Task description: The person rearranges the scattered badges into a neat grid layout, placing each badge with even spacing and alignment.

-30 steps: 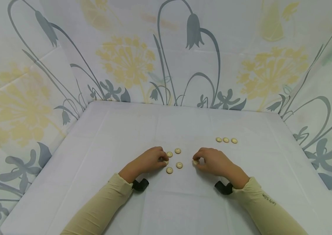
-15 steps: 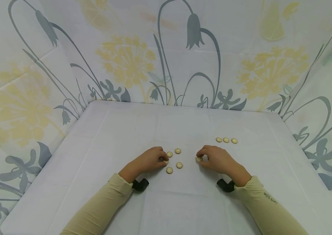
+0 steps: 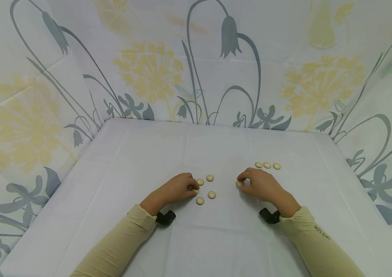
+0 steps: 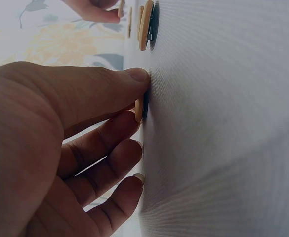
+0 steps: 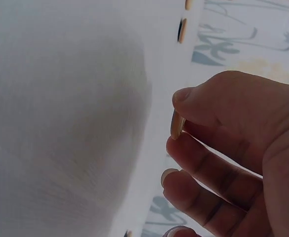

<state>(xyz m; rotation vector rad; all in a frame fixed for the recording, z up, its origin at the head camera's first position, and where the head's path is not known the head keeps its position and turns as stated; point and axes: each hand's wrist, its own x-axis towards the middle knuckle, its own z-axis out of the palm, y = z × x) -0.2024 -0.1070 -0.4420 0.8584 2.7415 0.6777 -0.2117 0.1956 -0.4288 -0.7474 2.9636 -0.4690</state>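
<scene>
My left hand (image 3: pixel 175 190) rests at the cluster on the table, thumb and fingers pinching a round cream button (image 4: pixel 139 109) that stays at the cloth. Around those fingertips lie several more buttons, one of them (image 3: pixel 211 195) with its holes facing up. Between thumb and fingers my right hand (image 3: pixel 263 186) holds another button (image 5: pixel 177 124); in the right wrist view it is tilted on edge and apart from the cloth. Just beyond the right hand, three similar buttons (image 3: pixel 267 165) form a short row. Fingers partly cover both held buttons.
White cloth covers the table (image 3: pixel 182 150). Flower-printed fabric walls (image 3: pixel 210 77) rise at its back and sides. A black wrist piece (image 3: pixel 166 218) sits at the left cuff, and a similar black piece (image 3: pixel 269 216) at the right.
My right hand has moved right and away from me with its button, nearer the row of three. The left hand and the loose buttons have stayed in place.
</scene>
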